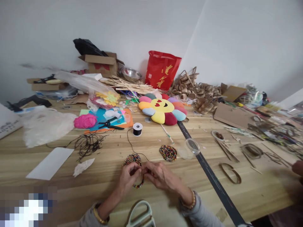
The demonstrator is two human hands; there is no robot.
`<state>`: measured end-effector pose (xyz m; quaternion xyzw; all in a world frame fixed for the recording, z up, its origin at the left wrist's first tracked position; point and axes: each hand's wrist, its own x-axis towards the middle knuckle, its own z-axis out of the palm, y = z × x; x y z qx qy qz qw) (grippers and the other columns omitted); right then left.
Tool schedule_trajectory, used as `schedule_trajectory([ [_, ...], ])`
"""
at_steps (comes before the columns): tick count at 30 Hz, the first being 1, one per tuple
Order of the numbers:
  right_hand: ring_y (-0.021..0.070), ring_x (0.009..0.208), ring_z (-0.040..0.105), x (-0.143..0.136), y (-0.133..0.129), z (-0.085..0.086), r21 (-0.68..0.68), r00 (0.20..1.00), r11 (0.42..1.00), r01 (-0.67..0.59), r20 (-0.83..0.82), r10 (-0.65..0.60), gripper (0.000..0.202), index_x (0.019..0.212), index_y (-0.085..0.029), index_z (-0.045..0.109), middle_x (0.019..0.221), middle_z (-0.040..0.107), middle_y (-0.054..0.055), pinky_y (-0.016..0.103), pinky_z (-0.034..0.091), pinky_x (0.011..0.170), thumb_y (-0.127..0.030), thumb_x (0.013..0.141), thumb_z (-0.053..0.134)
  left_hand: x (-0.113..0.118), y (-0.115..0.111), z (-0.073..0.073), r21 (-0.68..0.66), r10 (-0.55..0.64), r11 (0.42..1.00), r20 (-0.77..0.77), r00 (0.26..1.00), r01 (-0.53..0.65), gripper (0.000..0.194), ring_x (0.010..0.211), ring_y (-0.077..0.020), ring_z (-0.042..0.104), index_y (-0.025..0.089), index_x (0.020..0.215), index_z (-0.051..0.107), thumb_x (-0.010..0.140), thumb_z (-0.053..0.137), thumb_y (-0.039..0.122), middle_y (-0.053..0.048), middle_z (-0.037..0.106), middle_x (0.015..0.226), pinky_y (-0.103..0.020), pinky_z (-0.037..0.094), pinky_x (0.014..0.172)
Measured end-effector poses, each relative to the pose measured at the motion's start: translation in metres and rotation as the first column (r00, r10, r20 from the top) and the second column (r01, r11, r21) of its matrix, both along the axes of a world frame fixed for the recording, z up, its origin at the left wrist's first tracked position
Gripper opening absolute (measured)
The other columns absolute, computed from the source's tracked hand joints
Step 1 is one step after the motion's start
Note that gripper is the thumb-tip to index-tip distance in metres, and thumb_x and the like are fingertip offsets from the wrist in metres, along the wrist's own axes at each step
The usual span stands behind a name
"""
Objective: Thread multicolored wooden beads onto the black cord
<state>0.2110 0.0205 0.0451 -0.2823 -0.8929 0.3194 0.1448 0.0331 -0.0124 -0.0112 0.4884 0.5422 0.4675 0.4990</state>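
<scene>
Close together above the wooden table, my left hand [130, 177] and my right hand [162, 176] both have their fingers pinched on a string of small multicoloured beads [137, 186]. Part of the strand hangs below the fingertips. Just beyond my left hand lies more of the beads, in a coiled heap [132, 158]. A thin black cord runs from near my fingers to a white spool of black cord [137, 129]. To the right sits a second bundle of coloured beads [168, 153]. The fingertips partly cover the spot where they meet.
Pale-handled scissors [141, 214] lie at the front edge. Black pliers [110, 124] rest on coloured sheets, beside tangled black cords [88, 143]. A flower cushion [163, 108] and a red bag [163, 70] stand behind. A dark strip [213, 176] crosses the right side. Another person's hand [297, 167] shows far right.
</scene>
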Motion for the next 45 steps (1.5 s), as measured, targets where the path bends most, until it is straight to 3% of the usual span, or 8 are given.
schedule_trajectory([
  [6,0.0166,0.078,0.058,-0.006,-0.004,0.002,0.126,0.999,0.992,-0.027,0.038,0.023,0.017,0.106,-0.023,0.05,0.091,0.061,0.005,0.026,0.044,0.069,-0.015,0.093,0.04,0.005,-0.004,-0.002,0.002,-0.088,0.996,0.013,0.996,0.088,0.024,0.056,-0.0138,0.053,0.011,0.067,0.064,0.066,0.068,0.035,-0.003,0.062,0.059,-0.023,0.042,0.055],
  [11,0.0155,0.077,0.057,-0.005,0.0,-0.003,0.096,0.998,0.995,0.019,0.057,-0.025,0.008,0.096,-0.02,0.051,0.088,0.058,0.003,0.024,0.043,0.067,-0.017,0.092,0.045,0.003,-0.004,0.003,-0.013,-0.175,0.984,0.094,0.98,0.177,0.02,0.059,-0.0134,0.053,0.012,0.064,0.063,0.066,0.069,0.032,-0.002,0.062,0.059,-0.022,0.041,0.057],
  [19,0.0136,0.084,0.056,-0.006,0.003,0.002,-0.054,0.992,0.997,0.052,-0.112,-0.058,0.007,0.094,-0.019,0.053,0.093,0.057,0.004,0.023,0.043,0.075,-0.014,0.091,0.049,0.001,-0.002,0.007,-0.039,-0.19,0.979,0.147,0.971,0.198,0.026,0.051,-0.0097,0.045,0.013,0.057,0.059,0.063,0.071,0.036,0.001,0.054,0.052,-0.019,0.034,0.048],
  [24,0.0109,0.067,0.05,0.002,0.01,-0.003,-0.027,0.977,0.984,0.174,-0.118,-0.176,0.002,0.085,-0.017,0.054,0.085,0.054,0.002,0.021,0.038,0.059,-0.018,0.088,0.055,-0.001,-0.003,0.012,-0.098,-0.151,0.981,0.177,0.973,0.17,0.03,0.042,-0.007,0.041,0.013,0.06,0.059,0.064,0.071,0.04,0.002,0.051,0.05,-0.019,0.031,0.041],
  [31,0.0134,0.076,0.056,-0.003,0.008,-0.006,-0.065,0.994,0.996,0.065,-0.084,-0.07,0.006,0.088,-0.018,0.06,0.086,0.058,0.003,0.022,0.042,0.067,-0.015,0.088,0.054,-0.003,-0.003,0.015,-0.113,-0.129,0.981,0.23,0.965,0.158,0.035,0.042,-0.0071,0.044,0.013,0.061,0.057,0.064,0.073,0.044,0.003,0.052,0.05,-0.019,0.034,0.042],
  [45,0.0127,0.076,0.057,-0.007,0.006,-0.01,-0.117,0.991,0.991,0.072,-0.108,-0.085,0.009,0.086,-0.016,0.062,0.083,0.059,0.002,0.02,0.042,0.068,-0.01,0.086,0.055,-0.003,-0.002,0.013,-0.145,-0.149,0.969,0.289,0.946,0.198,0.046,0.045,-0.0092,0.052,0.012,0.062,0.057,0.062,0.073,0.055,-0.002,0.061,0.054,-0.021,0.043,0.046],
])
